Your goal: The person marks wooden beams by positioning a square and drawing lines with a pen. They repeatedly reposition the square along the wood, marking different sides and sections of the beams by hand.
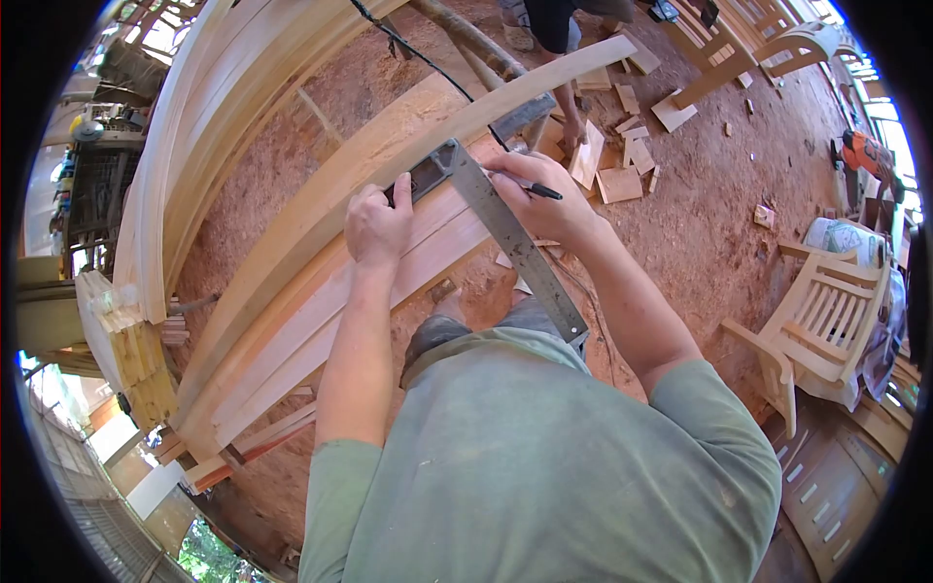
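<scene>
My left hand [379, 225] is closed round the short arm of a metal carpenter's square [520, 253], its thumb up along the edge. The square's long blade slants down to the right toward my waist. A black pen [546, 191] sits in my right hand [544, 206], which is beside the blade's upper end; the pen's writing tip is hidden. Under and past the square runs a long curved wooden piece [530, 87], which sweeps down to the lower left. Straight pale boards [428, 248] lie below it, nearer my body.
More curved wooden pieces [194, 126] are stacked at the left. Several wood offcuts [620, 185] litter the dirt floor, near another person's hand [575, 131]. A wooden chair [826, 311] stands at the right, with an orange power tool [865, 155] beyond it. A dark cable [428, 53] crosses the top.
</scene>
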Action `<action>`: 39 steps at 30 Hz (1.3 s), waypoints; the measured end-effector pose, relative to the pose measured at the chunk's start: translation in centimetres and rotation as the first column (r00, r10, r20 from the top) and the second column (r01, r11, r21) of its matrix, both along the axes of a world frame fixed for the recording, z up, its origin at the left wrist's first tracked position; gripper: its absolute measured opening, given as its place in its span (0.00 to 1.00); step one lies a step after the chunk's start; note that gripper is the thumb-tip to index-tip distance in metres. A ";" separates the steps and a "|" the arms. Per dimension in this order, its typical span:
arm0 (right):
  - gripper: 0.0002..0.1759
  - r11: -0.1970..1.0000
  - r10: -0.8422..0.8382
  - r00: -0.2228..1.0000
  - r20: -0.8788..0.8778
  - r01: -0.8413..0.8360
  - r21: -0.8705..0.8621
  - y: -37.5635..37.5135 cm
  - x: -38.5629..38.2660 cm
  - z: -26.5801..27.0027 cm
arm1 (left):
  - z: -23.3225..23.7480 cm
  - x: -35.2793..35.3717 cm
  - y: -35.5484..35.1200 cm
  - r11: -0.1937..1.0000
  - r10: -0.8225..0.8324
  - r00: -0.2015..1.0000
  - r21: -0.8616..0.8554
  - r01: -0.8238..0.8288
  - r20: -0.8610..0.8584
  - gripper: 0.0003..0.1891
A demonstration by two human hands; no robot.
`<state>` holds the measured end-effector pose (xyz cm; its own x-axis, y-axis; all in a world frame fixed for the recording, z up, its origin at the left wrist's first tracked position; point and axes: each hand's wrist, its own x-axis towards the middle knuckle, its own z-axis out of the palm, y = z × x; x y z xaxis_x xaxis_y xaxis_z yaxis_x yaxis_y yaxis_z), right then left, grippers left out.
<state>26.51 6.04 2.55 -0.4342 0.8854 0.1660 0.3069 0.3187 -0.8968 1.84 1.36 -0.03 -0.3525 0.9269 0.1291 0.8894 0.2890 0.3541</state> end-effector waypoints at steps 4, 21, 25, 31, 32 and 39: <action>0.10 0.995 -0.012 0.991 0.136 -0.001 0.095 -0.8 0.9 0.6 | -0.1 -0.1 0.0 1.000 0.012 1.000 -0.013 -0.013 -0.014 0.30; 0.12 0.990 0.027 0.985 0.172 -0.003 -0.141 1.5 0.8 1.9 | -0.1 0.1 0.0 1.000 0.021 1.000 -0.005 -0.021 -0.008 0.31; 0.18 0.990 0.065 0.952 0.300 -0.023 -0.141 3.5 0.0 1.9 | -0.4 -0.2 0.1 1.000 0.013 1.000 -0.004 -0.013 -0.004 0.30; 0.22 0.983 0.104 0.923 0.371 -0.039 -0.180 4.4 -1.2 1.4 | -0.4 -0.2 0.1 1.000 0.018 1.000 -0.020 -0.018 0.006 0.30; 0.20 0.987 0.103 0.916 0.388 -0.047 -0.153 4.5 -1.3 1.1 | -0.4 -0.2 0.1 1.000 0.022 1.000 -0.021 -0.021 0.007 0.30; 0.18 0.994 -0.012 0.958 0.286 0.042 -0.099 4.1 -1.8 1.1 | -0.4 -0.2 0.1 0.999 0.021 1.000 -0.027 -0.021 -0.001 0.30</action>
